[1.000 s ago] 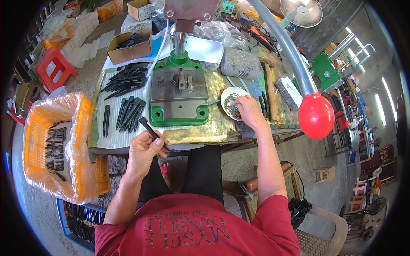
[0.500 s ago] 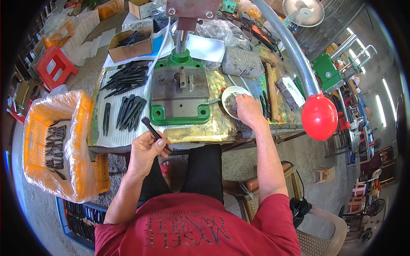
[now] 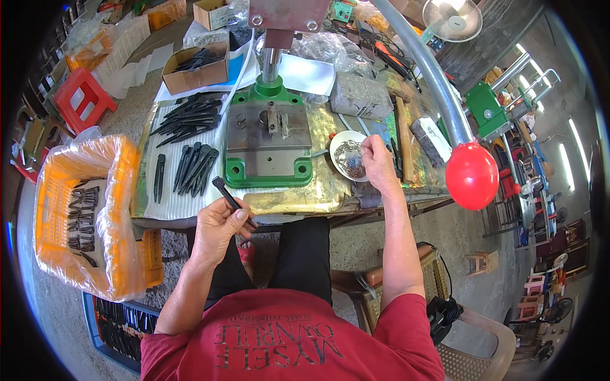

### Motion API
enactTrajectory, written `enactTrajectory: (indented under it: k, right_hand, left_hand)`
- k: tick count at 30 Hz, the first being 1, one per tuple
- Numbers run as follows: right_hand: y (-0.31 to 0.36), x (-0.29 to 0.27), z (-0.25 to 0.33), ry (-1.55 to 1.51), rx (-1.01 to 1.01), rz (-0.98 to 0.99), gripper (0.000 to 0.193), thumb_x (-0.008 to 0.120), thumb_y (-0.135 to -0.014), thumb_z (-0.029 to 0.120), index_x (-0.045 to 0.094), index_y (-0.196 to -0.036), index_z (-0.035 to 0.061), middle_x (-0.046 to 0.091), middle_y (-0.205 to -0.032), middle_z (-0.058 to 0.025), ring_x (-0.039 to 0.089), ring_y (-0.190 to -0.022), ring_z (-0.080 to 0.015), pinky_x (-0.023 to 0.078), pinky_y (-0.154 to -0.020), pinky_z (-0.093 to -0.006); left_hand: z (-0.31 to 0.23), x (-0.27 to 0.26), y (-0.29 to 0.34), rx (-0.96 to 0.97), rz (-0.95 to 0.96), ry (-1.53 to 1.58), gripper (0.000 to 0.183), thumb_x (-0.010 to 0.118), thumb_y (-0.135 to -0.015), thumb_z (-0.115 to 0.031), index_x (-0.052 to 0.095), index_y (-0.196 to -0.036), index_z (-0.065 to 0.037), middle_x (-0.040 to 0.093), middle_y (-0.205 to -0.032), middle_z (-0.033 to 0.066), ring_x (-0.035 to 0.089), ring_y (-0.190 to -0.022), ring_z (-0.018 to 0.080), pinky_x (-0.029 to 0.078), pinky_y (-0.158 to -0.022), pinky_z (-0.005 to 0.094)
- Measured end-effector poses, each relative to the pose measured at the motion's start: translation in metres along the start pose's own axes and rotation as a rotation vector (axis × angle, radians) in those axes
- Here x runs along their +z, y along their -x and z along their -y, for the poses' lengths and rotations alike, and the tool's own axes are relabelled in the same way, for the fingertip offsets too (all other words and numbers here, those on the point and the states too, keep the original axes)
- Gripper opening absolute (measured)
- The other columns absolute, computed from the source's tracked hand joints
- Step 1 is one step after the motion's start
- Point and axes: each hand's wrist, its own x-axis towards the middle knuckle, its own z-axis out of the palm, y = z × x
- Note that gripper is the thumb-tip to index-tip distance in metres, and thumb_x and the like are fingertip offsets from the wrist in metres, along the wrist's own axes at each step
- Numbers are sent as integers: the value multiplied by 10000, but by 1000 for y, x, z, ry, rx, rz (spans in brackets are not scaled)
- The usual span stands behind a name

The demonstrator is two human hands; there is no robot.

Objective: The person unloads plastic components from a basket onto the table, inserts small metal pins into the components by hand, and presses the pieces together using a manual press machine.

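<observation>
- Black tapered part with a wider head: it is in the left hand, by the near edge of the bench, left of centre.
- The left thumb and fingers pinch it around its middle.
- The right hand is at the right rim of a white bowl, fingers curled; whether they pinch anything cannot be told.
- The bowl holds many small metallic pieces, too small to make out singly.
- Far left on the bench, an open cardboard box holds jumbled black parts.
- Near left, an orange crate lined with clear plastic holds rows of dark parts; a blue tray nearer still holds more.
- The held part lies diagonally: wider head toward the far left, narrow end toward the near right.
- Left of the green press base lie a pile of black parts and, nearer, a fanned bunch.
- Large dark lettering crosses the red shirt, upside down here; dark marks show on a grey block right of the press.
</observation>
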Motion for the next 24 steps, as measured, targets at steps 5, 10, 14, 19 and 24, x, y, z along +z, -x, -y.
enactTrajectory:
  k: [5,10,14,19,24]
  right_hand:
    - [1,-3,5,-478,273,139,68,447,-800,6,470,-864,2,497,-701,-17,501,-598,-74,393,-528,-199]
    - [0,-8,2,-557,315,156,108,437,-799,-7,471,-900,12,495,-740,-14,499,-589,-74,382,-518,-183]
    - [2,-15,25,-658,262,105,141,424,-792,-22,452,-922,25,486,-749,-19,499,-608,-73,384,-537,-187]
    - [3,-6,20,-491,215,71,136,420,-780,-31,438,-903,24,470,-730,-19,487,-604,-78,382,-552,-195]
    - [5,-15,34,-725,256,250,141,424,-773,-35,400,-891,38,449,-706,-16,469,-568,-88,389,-532,-205]
  left_hand:
    - [0,-2,0,0,3,6,162,568,-771,-141,526,-852,-6,569,-736,82,568,-631,141,454,-486,190]
    - [2,-2,0,-2,1,10,160,566,-772,-132,525,-863,-7,571,-742,82,571,-629,145,457,-488,192]
    - [3,2,-2,-12,22,27,161,566,-772,-129,527,-871,-8,573,-745,81,572,-637,146,463,-494,200]
    - [3,7,-5,-25,47,34,158,566,-773,-123,527,-875,-8,573,-743,78,571,-638,142,462,-498,208]
    - [0,14,-7,-27,51,-17,142,555,-779,-105,528,-877,-6,568,-728,68,561,-627,123,454,-506,199]
